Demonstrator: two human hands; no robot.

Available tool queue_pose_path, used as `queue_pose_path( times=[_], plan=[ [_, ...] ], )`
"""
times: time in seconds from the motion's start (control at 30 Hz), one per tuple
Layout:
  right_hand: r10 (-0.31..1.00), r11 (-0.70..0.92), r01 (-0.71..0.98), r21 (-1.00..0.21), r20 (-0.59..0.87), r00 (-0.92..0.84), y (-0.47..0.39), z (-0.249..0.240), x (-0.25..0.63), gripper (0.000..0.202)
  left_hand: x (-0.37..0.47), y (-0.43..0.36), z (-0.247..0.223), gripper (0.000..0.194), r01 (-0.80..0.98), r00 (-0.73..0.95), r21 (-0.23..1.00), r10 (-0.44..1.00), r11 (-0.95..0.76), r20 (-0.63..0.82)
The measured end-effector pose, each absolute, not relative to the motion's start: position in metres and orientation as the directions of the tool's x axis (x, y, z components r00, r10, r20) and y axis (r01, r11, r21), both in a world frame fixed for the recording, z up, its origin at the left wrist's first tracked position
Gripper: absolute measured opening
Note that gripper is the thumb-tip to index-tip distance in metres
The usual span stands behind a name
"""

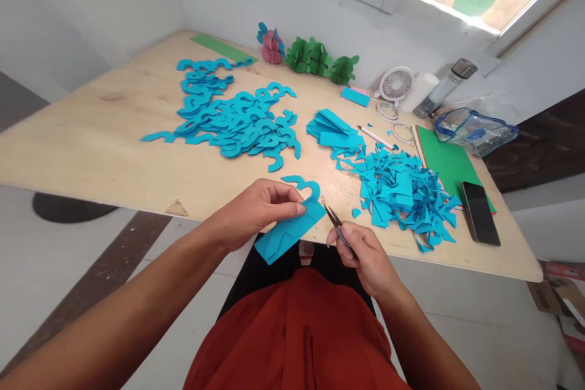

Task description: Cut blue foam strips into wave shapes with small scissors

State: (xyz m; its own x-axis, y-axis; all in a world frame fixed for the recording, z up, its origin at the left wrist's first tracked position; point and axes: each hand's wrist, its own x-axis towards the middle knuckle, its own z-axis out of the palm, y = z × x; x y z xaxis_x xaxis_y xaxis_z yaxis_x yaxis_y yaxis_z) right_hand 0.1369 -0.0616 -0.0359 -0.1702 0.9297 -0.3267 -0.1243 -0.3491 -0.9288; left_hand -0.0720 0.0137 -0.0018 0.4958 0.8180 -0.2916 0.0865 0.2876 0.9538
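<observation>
My left hand (260, 210) pinches a blue paper strip (290, 231) that has a wavy line drawn on it, at the front edge of the table. In my right hand (361, 250) are small scissors (337, 223), their dark blades beside the strip's right corner. Just beyond the strip lies a wavy blue cut-out (307, 185). A large pile of wavy blue cut-outs (242, 119) spreads over the middle of the table. To the right are stacked blue rectangles (331, 127) and a heap of blue scraps (402, 186).
On the wooden table (114, 134) stand green paper shapes (311, 56), a pink paper figure (273, 47), a small fan (396, 84) and a bottle (445, 90). A phone (479, 213), green sheets (450, 161) and a clear pouch (475, 130) lie at the right.
</observation>
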Motion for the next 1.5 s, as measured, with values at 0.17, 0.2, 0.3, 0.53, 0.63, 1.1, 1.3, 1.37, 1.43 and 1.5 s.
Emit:
queue_pose_path(
  times=[0.17, 0.2, 0.3, 0.53, 0.63, 1.1, 1.3, 1.37, 1.43, 1.5],
  plan=[
    [0.918, -0.369, -0.145, -0.918, -0.336, -0.208, -0.064, -0.036, 0.133, 0.046, -0.071, 0.014, 0.000, 0.022, 0.124, 0.514, 0.956, 0.807, 0.264, -0.290],
    [0.918, -0.370, -0.150, -0.917, -0.335, -0.211, -0.064, -0.035, 0.133, 0.046, -0.070, 0.014, 0.001, 0.022, 0.139, 0.517, 0.955, 0.803, 0.262, -0.296],
    [0.920, -0.365, -0.152, -0.919, -0.330, -0.211, -0.064, -0.035, 0.132, 0.046, -0.070, 0.013, 0.002, 0.023, 0.204, 0.512, 0.942, 0.791, 0.267, -0.335],
    [0.918, -0.365, -0.122, -0.923, -0.336, -0.210, -0.064, -0.033, 0.132, 0.046, -0.067, 0.013, 0.002, 0.023, 0.246, 0.498, 0.932, 0.791, 0.264, -0.356],
    [0.918, -0.366, -0.115, -0.923, -0.339, -0.204, -0.063, -0.033, 0.132, 0.046, -0.067, 0.015, 0.002, 0.023, 0.252, 0.503, 0.932, 0.787, 0.262, -0.357],
    [0.917, -0.367, -0.096, -0.925, -0.342, -0.208, -0.064, -0.034, 0.131, 0.048, -0.068, 0.016, 0.002, 0.023, 0.238, 0.526, 0.933, 0.773, 0.268, -0.356],
    [0.914, -0.374, -0.096, -0.923, -0.349, -0.208, -0.064, -0.034, 0.131, 0.048, -0.067, 0.015, 0.007, 0.023, 0.248, 0.536, 0.935, 0.767, 0.255, -0.352],
    [0.912, -0.379, -0.103, -0.920, -0.352, -0.210, -0.065, -0.034, 0.131, 0.048, -0.067, 0.014, 0.009, 0.024, 0.255, 0.534, 0.931, 0.765, 0.259, -0.359],
    [0.913, -0.379, -0.110, -0.919, -0.352, -0.209, -0.065, -0.034, 0.131, 0.048, -0.067, 0.014, 0.010, 0.024, 0.262, 0.532, 0.928, 0.763, 0.264, -0.368],
    [0.915, -0.376, -0.115, -0.920, -0.348, -0.206, -0.065, -0.035, 0.131, 0.047, -0.067, 0.014, 0.011, 0.023, 0.261, 0.532, 0.930, 0.765, 0.260, -0.363]
  ],
)
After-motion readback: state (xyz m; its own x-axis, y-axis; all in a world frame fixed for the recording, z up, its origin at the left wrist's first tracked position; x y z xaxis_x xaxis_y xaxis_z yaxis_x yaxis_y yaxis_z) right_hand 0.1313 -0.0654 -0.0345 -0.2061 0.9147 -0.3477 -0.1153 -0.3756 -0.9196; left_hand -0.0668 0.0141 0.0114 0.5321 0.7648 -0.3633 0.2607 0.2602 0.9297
